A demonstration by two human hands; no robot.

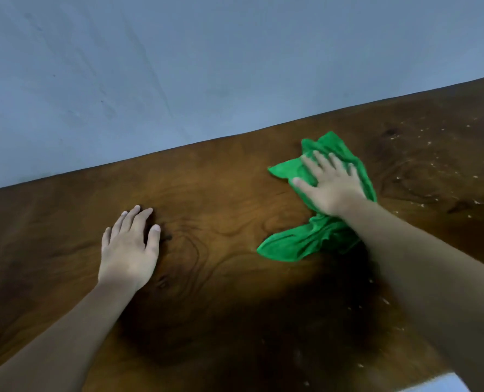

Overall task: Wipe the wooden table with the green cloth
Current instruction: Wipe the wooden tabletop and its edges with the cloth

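A crumpled green cloth (305, 241) lies on the dark wooden table (221, 210), right of centre. My right hand (331, 188) presses flat on top of the cloth, fingers spread, with cloth showing beyond the fingertips and behind the wrist. My left hand (129, 250) rests palm down on the bare wood to the left, fingers together, holding nothing.
A plain blue-grey wall (178, 66) runs along the table's far edge. White crumbs or specks (433, 165) are scattered over the wood to the right of the cloth. A pale patch of floor (444, 384) shows past the table's near right corner.
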